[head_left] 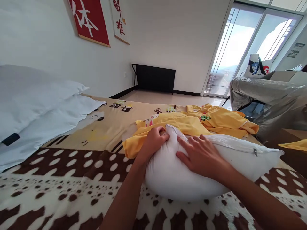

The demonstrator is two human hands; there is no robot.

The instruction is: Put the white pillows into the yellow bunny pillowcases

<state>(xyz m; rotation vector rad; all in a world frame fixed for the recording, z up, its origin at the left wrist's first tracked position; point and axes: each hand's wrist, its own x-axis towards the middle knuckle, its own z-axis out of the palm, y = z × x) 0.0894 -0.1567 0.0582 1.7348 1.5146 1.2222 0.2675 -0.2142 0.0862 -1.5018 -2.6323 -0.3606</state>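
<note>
A plump white pillow [182, 182] with a zipper along its upper edge lies in front of me on the patterned blanket [72, 185]. The zipper pull [255, 152] sits near its right end. My left hand [155, 139] is closed, pinching the fabric at the pillow's upper left corner. My right hand [201, 156] rests on top of the pillow with its fingers apart, the fingertips touching the cloth by the zipper seam. Just behind the pillow, crumpled yellow fabric [177, 123] with printed figures is spread over the bed.
Large white pillows [35, 105] are stacked at the left. More yellow cloth [220, 119] lies at the back right. Beyond the bed's right side stands furniture wrapped in silvery plastic [268, 92]. A black panel [154, 78] leans against the far wall, near a glass sliding door [240, 48].
</note>
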